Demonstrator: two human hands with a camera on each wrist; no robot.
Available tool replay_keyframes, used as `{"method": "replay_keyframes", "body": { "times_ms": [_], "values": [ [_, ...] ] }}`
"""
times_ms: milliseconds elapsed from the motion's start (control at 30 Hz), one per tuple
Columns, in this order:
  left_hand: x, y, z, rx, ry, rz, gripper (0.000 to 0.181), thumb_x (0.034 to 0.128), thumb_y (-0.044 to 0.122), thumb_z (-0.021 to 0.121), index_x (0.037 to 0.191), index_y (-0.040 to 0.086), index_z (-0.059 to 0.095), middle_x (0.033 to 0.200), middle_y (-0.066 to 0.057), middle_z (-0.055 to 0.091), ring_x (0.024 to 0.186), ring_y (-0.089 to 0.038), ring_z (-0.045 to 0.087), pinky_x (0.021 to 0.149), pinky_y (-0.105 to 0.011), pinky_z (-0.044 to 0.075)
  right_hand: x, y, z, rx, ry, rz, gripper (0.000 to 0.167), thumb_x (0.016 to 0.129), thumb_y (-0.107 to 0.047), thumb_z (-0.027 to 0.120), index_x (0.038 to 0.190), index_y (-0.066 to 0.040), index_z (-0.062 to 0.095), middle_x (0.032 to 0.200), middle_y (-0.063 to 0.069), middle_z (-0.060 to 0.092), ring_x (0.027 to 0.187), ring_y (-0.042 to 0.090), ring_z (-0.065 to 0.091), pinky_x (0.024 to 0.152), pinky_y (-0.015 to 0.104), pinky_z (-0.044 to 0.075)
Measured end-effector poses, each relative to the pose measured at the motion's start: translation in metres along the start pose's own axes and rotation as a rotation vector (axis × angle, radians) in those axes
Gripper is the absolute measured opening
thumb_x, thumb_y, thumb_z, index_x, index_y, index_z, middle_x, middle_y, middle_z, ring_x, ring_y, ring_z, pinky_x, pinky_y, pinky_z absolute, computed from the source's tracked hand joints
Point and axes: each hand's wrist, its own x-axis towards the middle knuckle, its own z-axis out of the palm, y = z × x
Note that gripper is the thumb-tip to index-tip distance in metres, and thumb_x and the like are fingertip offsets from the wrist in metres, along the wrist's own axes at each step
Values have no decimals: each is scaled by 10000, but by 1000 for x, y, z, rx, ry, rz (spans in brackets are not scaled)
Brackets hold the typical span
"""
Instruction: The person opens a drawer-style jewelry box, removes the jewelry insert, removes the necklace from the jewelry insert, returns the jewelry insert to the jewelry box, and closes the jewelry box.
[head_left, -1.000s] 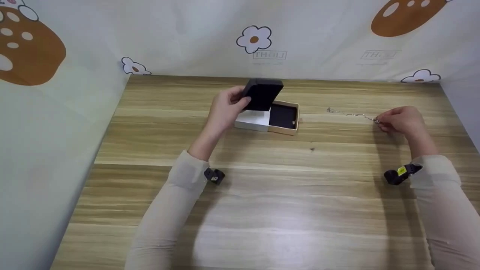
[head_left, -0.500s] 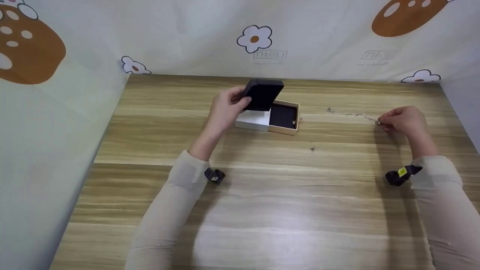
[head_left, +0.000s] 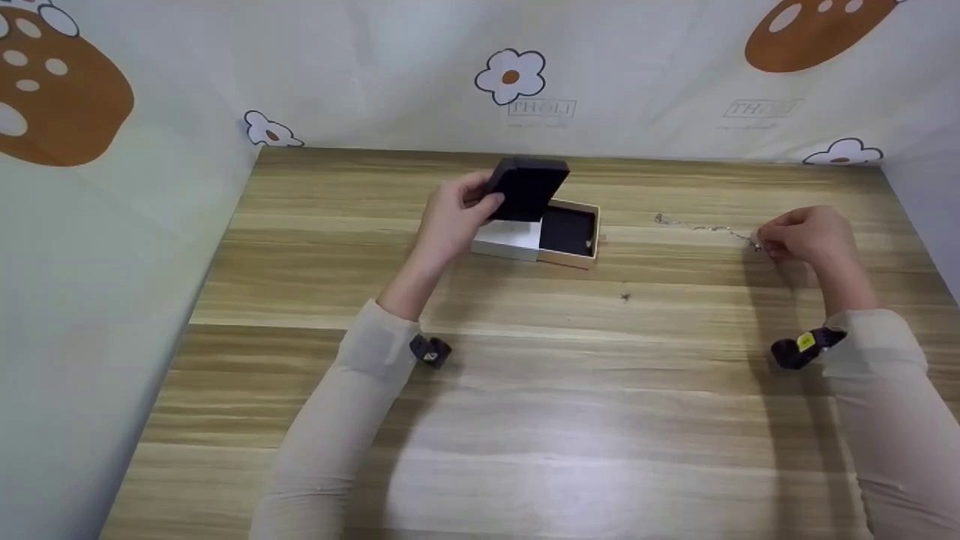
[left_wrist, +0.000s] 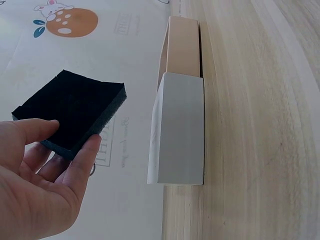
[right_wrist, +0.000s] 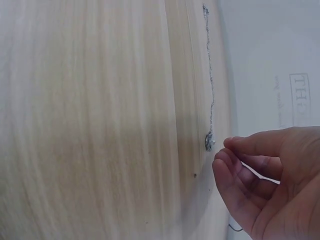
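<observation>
My left hand holds a black foam pad by its edge, thumb on one face and fingers beneath. It is tilted above a small drawer box with a white sleeve and a part-drawn tan tray, whose inside is black. On the table at the right lies a thin silver chain necklace, stretched out sideways. Its pendant sits just off the fingertips of my right hand. In the right wrist view that hand's fingers are loosely bent, with nothing visible between them.
A tiny dark speck marks the wooden table in front of the box. Behind the table hangs a pale printed cloth with flowers. A wrist camera sits on each sleeve.
My right hand's fingertips have lifted slightly and come away from the pendant, which now lies on the table. My left hand keeps the foam pad in the same place.
</observation>
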Motion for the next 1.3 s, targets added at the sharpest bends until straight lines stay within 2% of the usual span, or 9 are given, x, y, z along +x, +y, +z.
{"method": "replay_keyframes", "body": {
  "times_ms": [300, 600, 833, 1300],
  "values": [
    [1, 0, 4, 13, -8, 9, 292, 956, 38, 607, 1232, -38, 661, 1218, -220, 693, 1124, -274, 685, 871, -293, 598, -2, -9, 1, -24, 8, -33, 381, 985, -205, 582, 1176, 125, 576, 715, -171, 607, 647, -48, 604, 642, 169, 564],
    [1, 1, 8, -9, -22, 4, 279, 964, 38, 594, 1223, -46, 653, 1205, -225, 697, 1107, -275, 691, 870, -297, 599, -7, -20, 4, 2, 20, -41, 354, 973, -210, 606, 1157, 90, 562, 743, -196, 583, 671, -50, 592, 671, 167, 573],
    [1, 0, 11, -48, -19, -23, 263, 972, 54, 592, 1215, -31, 649, 1222, -207, 695, 1108, -265, 690, 858, -323, 606, -12, -31, 8, 4, 11, -88, 396, 974, -238, 613, 1181, 97, 572, 727, -249, 569, 670, -72, 582, 659, 143, 557],
    [1, -2, 11, -47, -22, -10, 274, 977, 44, 573, 1225, -60, 626, 1232, -235, 681, 1123, -297, 685, 872, -318, 601, -14, -51, 21, -29, -8, -141, 386, 965, -283, 636, 1170, 43, 609, 815, -189, 634, 701, -58, 608, 671, 169, 557]
  ]
}}
